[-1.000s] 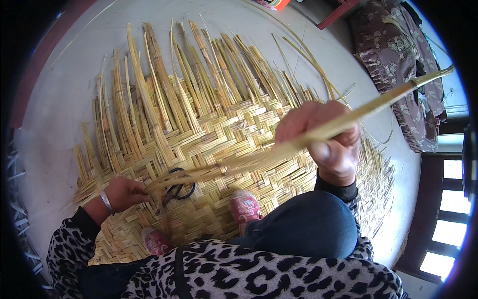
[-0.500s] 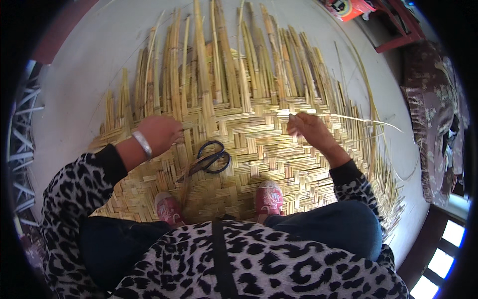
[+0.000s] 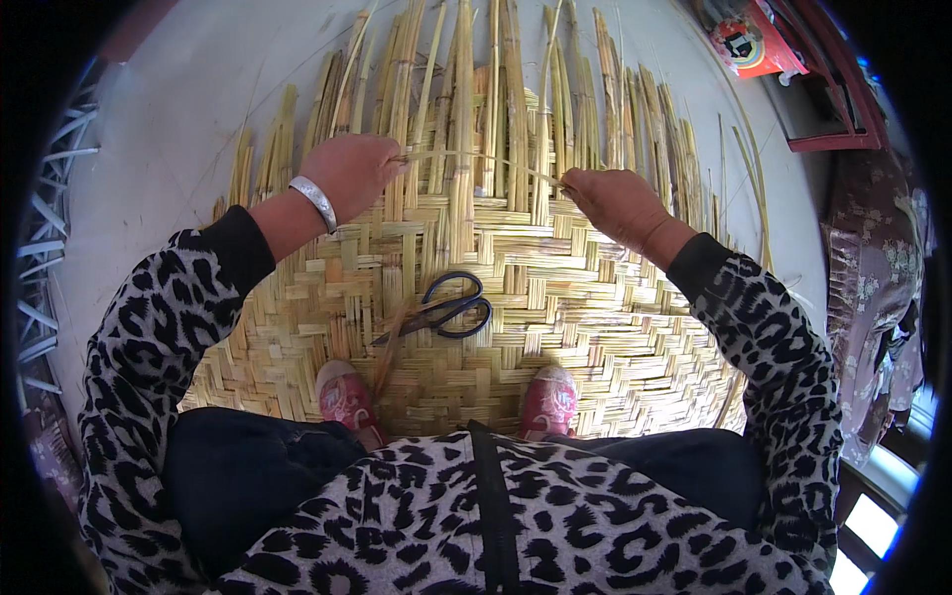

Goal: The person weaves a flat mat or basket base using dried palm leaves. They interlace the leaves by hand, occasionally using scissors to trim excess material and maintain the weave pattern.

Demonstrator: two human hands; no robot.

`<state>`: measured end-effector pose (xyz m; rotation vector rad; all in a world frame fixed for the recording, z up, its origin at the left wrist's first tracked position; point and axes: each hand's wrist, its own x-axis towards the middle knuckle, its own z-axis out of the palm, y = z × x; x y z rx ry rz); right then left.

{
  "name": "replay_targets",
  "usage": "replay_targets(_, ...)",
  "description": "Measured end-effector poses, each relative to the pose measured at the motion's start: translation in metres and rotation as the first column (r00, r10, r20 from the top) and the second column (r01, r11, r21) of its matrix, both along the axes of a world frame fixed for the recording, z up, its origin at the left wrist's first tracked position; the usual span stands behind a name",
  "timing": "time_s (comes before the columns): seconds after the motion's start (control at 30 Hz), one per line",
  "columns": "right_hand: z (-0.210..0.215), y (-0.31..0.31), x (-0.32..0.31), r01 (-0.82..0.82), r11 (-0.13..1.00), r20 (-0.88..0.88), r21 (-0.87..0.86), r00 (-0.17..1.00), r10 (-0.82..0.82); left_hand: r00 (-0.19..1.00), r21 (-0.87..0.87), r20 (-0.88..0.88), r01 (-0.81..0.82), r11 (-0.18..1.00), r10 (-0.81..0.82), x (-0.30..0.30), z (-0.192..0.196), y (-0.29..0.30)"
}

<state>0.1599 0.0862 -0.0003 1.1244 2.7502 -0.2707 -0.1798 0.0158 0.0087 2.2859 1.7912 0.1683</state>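
A thin pale reed strip (image 3: 506, 162) stretches between my two hands above the far part of a woven reed mat (image 3: 555, 263). My left hand (image 3: 347, 178), with a silver bangle at the wrist, is closed on the strip's left end. The fingers of my right hand (image 3: 620, 208) pinch it on the other side. Beneath and beyond the strip, long unwoven reed stalks (image 3: 462, 119) stick out from the mat's far edge. Scissors with dark blue handles (image 3: 458, 305) lie on the mat nearer to me, beside a brownish strip (image 3: 394, 342).
My pink shoes (image 3: 347, 402) stand on the mat's near part. A dark red wooden frame (image 3: 833, 139) and a red printed bag (image 3: 751, 45) are at the far right. Patterned brown cloth (image 3: 868, 268) hangs along the right; a white metal lattice (image 3: 45, 258) lines the left.
Both hands have moved away from me and up off the weave. The strip, earlier at my right hand along the weave, now spans between both hands.
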Motion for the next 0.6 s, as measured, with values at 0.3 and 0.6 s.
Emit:
replay_targets(0.3,-0.044,0.012,0.030,0.127,0.990,-0.067,0.069,0.990,-0.122,0.976,0.279,-0.216,0.088,0.956,-0.027,-0.040,-0.026,0.016)
replay_targets(0.6,-0.095,0.030,0.039,0.461,0.582,-0.403,-0.670,0.432,-0.807,0.932,0.140,0.300,-0.256,0.956,0.206,-0.006,-0.070,0.052)
